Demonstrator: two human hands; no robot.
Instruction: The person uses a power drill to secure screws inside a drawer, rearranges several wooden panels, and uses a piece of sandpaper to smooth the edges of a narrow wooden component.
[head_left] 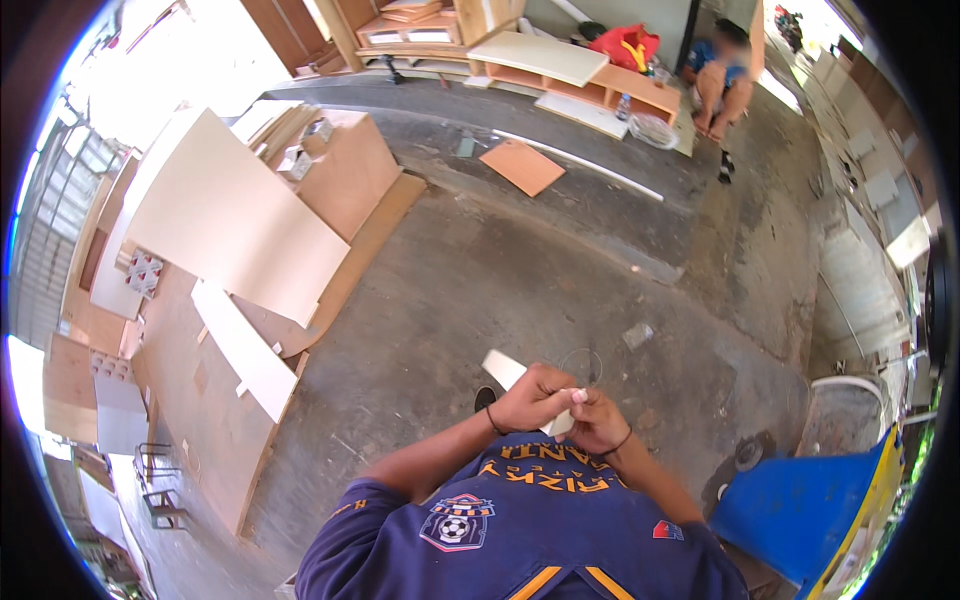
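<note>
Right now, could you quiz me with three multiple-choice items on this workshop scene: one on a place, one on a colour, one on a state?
1. Where is the white strip?
A. flat on the floor
B. in both hands, at the chest
C. on the blue bin

2. What colour is the bin at lower right?
A. blue
B. green
C. black

3. How are the fingers on the strip?
A. spread wide
B. curled around it
C. off it

Answers:
B: left hand and right hand grip it together.
A: its side shows blue.
B: they wrap the strip.
</note>
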